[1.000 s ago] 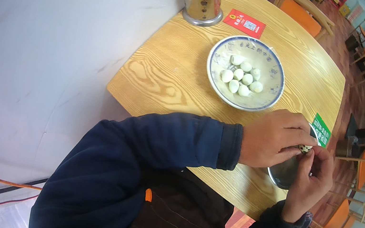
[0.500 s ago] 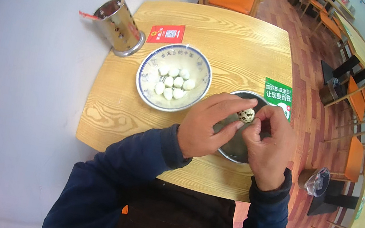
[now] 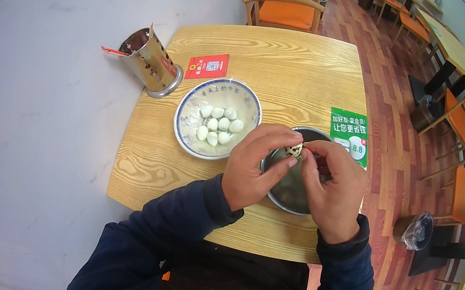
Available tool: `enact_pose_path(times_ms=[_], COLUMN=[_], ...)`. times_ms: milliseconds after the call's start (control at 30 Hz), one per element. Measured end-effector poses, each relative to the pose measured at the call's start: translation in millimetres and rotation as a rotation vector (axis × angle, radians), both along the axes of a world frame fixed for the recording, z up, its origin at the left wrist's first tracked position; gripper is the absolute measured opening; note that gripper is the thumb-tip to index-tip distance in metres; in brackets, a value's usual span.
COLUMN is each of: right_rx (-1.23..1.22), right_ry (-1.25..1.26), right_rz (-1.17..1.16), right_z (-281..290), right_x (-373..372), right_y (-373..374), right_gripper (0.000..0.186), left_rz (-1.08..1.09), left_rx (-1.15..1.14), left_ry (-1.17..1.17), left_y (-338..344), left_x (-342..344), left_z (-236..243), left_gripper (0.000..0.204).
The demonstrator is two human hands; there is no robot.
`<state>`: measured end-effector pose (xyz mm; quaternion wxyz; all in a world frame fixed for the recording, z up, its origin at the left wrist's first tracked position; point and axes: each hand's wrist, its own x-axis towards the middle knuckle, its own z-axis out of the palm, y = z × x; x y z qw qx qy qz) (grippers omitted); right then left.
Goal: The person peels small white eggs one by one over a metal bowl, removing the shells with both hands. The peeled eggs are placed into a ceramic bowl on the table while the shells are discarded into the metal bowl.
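Note:
A speckled quail egg [image 3: 293, 150] is pinched between the thumb and fingers of my left hand [image 3: 257, 163], its spotted shell facing up. My right hand [image 3: 337, 187] meets it from the other side, thumb and fingertips closed on the egg's edge. Both hands hover over a dark metal bowl [image 3: 282, 199] that looks to hold liquid; my fingers cover part of it. Left of my hands stands a white bowl with a blue rim [image 3: 204, 154], holding several peeled white eggs [image 3: 223, 124] gathered in its middle.
The wooden table [image 3: 294, 69] meets a pale wall on the left. A metal canister [image 3: 151, 64] with red-tipped sticks stands at its far left. A red card [image 3: 207, 67] and a green card [image 3: 350, 131] lie on top. An orange-seated chair [image 3: 285, 14] stands beyond.
My hands, with the egg between them, have shifted slightly left over the metal bowl. The right fingers have closed in on the egg. The view has also shifted a little.

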<state>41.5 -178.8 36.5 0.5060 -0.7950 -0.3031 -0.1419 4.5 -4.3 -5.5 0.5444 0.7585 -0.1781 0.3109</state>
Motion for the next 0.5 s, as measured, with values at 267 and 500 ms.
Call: enact_pose_path(times_ms=[267,500], right_rx=[-0.137,-0.176], right_ry=[-0.210,-0.333], right_rz=[-0.094,-0.179], right_z=[-7,-12], right_x=[-2,-3], right_y=[3,7], right_gripper=[0.020,0.021], left_rz=[0.034,0.012], left_rx=[0.071,0.116], left_ry=[0.010,-0.020], left_y=[-1,-1], left_x=[-6,-6], left_z=[2,5], left_gripper=[0.037,0.039])
